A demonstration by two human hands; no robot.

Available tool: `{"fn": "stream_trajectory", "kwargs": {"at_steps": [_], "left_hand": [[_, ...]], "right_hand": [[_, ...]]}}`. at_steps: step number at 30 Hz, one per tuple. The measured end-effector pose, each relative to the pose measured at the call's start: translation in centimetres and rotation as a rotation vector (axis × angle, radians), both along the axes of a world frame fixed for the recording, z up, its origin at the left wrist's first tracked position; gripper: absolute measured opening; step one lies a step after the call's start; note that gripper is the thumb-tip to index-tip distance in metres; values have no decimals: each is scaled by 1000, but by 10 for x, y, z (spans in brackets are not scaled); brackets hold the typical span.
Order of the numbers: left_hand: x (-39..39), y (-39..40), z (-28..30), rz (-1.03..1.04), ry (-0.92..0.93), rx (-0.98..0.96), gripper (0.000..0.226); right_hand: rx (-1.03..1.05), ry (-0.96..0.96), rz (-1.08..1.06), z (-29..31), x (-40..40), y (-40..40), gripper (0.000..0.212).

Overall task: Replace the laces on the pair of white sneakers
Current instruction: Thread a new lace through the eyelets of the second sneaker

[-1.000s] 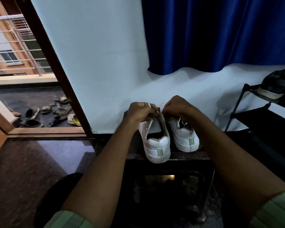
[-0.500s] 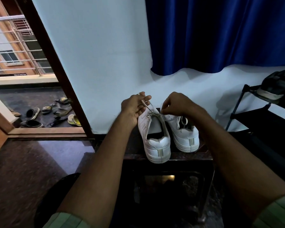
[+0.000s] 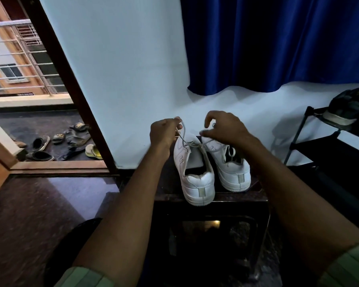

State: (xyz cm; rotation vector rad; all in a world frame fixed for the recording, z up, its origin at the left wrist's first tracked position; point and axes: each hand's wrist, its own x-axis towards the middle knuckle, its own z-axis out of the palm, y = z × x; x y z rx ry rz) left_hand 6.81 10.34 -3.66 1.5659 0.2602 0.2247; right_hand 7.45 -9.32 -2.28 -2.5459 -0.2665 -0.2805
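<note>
Sneakers (image 3: 197,175) side by side on dark desk (image 3: 236,198), heels toward camera. Left hand (image 3: 164,133) and right hand (image 3: 224,129) each pinch a lace (image 3: 183,135) end of the left sneaker.

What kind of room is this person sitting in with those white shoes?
Most likely the entryway of a home. An open doorway leads to a balcony where sandals lie scattered, a black shoe rack stands at the right, and a blue curtain hangs over the pale wall.
</note>
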Motion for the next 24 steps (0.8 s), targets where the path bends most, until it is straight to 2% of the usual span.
{"fn": "stream_trajectory", "kwargs": {"at_steps": [1,3,5,6,8,10,12,13,15,17,19,21,22,24], "left_hand": [[-1,1,-2,20,-28,114,24],[-3,1,-3,54,-45,270,32],[-2,1,-2,57,-10,227,34],[-2,1,-2,50,27,161,30],[-3,0,1,19,100,40,11],[-3,3,2,-15,122,5,32],[-3,8,1,-100,72,132,31],[-4,10,0,-144,47,279,25],[-3,15,-3,-230,16,606,14],[0,19,-8,-303,-5,835,25],[1,21,-10,-332,-30,957,39],[0,22,-10,-346,-50,1017,46],[0,22,-11,-349,-48,1042,49],[0,21,-11,-347,-35,1054,58]], "right_hand": [[-145,9,13,-3,1,2,23],[-225,62,54,-4,2,5,18],[-187,68,79,-3,1,4,33],[-82,78,95,-2,0,3,41],[254,104,133,0,-4,1,45],[585,152,127,1,-7,1,42],[767,135,76,1,-5,0,42],[728,77,46,2,-2,-2,43],[328,-59,-14,1,7,-10,40],[-39,-63,8,3,8,-14,27],[-166,34,66,1,6,-14,24],[-187,75,76,-1,3,-12,32],[-110,87,88,-1,3,-11,41],[259,110,121,0,1,-8,52]]}}
